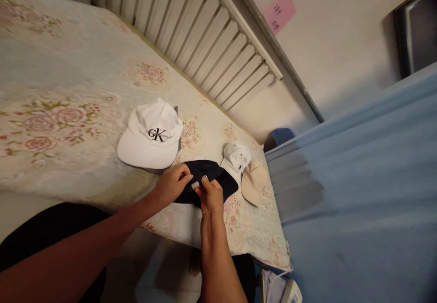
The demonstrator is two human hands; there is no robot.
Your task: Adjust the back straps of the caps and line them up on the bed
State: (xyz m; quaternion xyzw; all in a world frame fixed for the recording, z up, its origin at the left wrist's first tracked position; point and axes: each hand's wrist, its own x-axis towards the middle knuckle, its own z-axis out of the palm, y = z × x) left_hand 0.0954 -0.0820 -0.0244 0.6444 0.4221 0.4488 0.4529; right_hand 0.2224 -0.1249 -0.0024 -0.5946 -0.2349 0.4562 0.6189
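Both my hands are on a dark navy or black cap (228, 185) near the front edge of the cloth-covered surface. My left hand (173, 184) has its fingers closed on the cap's left part. With thumb and fingers bent, my right hand (210, 194) grips the cap's near middle, beside a small pale tag (195, 185). The cap's brim points to the right. To the left lies a white cap (153, 132) with black "CK"-style lettering. Beyond the dark cap's right side are a smaller-looking white cap (236, 156) with a tiny dark logo and a beige cap (254, 182).
A floral cloth (68, 75) covers the surface. Along its back runs a pale slatted rail (191, 30). A blue curtain (341, 180) hangs at the right. A pink note (280, 12) is stuck on the wall. A white device (292, 291) with a cable sits at lower right.
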